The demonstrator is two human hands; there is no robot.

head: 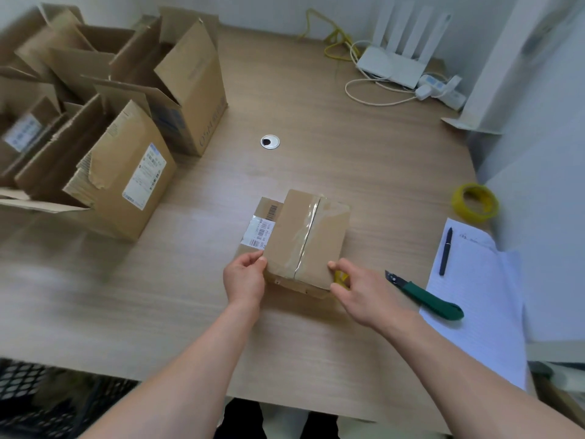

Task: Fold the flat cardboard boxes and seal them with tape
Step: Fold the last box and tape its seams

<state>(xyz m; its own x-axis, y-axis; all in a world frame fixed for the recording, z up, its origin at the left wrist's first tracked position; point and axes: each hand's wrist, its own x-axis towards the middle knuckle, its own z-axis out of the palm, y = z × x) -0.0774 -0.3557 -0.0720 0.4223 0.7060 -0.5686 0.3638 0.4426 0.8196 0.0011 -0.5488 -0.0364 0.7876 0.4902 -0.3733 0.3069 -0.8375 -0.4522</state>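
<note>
Small taped box [305, 242] sits on bench [364, 160], between both grips. Left grip [245, 277] pinches its near-left corner; right grip [357, 291] holds its near-right corner, fingers curled. Green knife [427, 297] just right of right grip.

Small box [304, 242]: plain brown cardboard, its top seam covered by a glossy clear tape strip [305, 239]; a white label [258, 232] with black barcode lines sits on its left flap. Tabletop [364, 147]: pale wood with fine horizontal grain, set with a silver grommet [270, 141] with a black centre. Open boxes [104, 122] at left: the same brown, carrying white printed labels and some blue print. Tape roll [474, 202]: yellow. Utility knife [425, 297]: dark green handle, dark blade end. Pen [445, 251]: black, lying on a white notebook [474, 299] with faint ruled lines. Router [395, 58]: white, with white and yellow cables [338, 42].
</note>
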